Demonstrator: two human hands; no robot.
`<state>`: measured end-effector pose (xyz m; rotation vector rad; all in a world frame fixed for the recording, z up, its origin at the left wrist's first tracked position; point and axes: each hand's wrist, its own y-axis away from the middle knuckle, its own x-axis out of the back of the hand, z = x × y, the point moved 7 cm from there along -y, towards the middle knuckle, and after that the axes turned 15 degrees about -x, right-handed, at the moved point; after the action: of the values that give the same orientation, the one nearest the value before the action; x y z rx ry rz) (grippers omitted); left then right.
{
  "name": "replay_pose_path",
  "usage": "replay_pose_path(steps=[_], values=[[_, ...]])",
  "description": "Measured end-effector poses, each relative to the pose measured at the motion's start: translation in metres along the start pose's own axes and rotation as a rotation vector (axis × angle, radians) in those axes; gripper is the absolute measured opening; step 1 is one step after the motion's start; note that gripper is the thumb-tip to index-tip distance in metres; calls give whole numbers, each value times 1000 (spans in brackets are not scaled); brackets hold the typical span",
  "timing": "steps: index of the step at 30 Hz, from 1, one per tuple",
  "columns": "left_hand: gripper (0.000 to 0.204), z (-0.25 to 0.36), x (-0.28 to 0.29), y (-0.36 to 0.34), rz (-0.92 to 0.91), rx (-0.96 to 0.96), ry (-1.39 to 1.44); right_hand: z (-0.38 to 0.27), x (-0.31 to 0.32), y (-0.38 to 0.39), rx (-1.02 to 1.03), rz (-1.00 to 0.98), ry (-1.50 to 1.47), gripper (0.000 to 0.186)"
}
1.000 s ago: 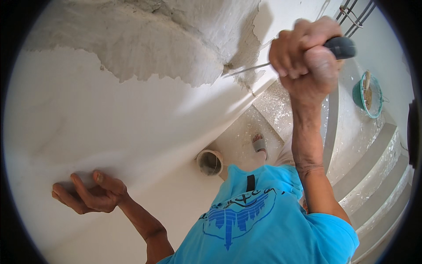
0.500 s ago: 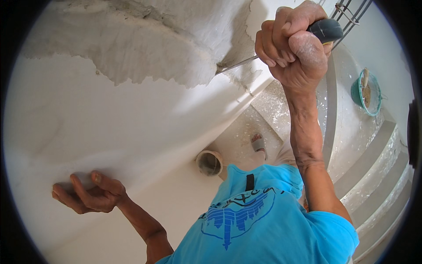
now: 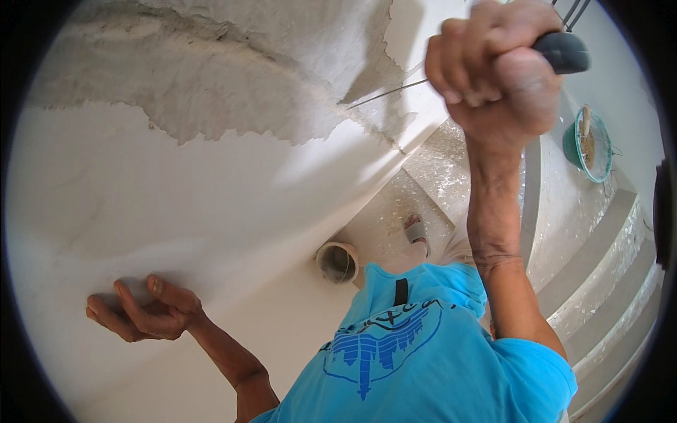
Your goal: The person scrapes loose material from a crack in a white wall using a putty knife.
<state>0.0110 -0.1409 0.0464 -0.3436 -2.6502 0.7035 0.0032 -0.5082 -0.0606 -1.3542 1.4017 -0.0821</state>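
High on the right, my right hand [image 3: 493, 74] is closed around the black handle [image 3: 564, 53] of a tool with a thin metal blade [image 3: 391, 93]. The blade appears almost as a line, and its tip is at the lower edge of a rough grey patch [image 3: 233, 92] on the white wall [image 3: 190, 204]. Whether the tip touches the wall I cannot tell. My left hand [image 3: 148, 310] is low on the left against the smooth white surface, fingers bent and apart, with nothing visible in it.
A pale bucket [image 3: 337, 262] stands on the floor by the wall's foot, near my sandalled foot [image 3: 416, 229]. Curved steps [image 3: 599, 282] lie on the right, spattered white. A green bucket [image 3: 575, 146] with a stick in it sits there. Metal rods [image 3: 580, 10] show at upper right.
My right hand has moved right and slightly up with the tool, and it is blurred. The blade's tip has shifted slightly upward. My left hand has stayed nearly in place.
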Motion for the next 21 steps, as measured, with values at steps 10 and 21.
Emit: replay_pose_path(steps=[10, 21], values=[[33, -1, 2, 3, -10, 3, -7, 9, -1, 14, -146, 141, 71, 13], [32, 0, -1, 1, -8, -2, 2, 28, -2, 21, -88, -25, 199, 11]])
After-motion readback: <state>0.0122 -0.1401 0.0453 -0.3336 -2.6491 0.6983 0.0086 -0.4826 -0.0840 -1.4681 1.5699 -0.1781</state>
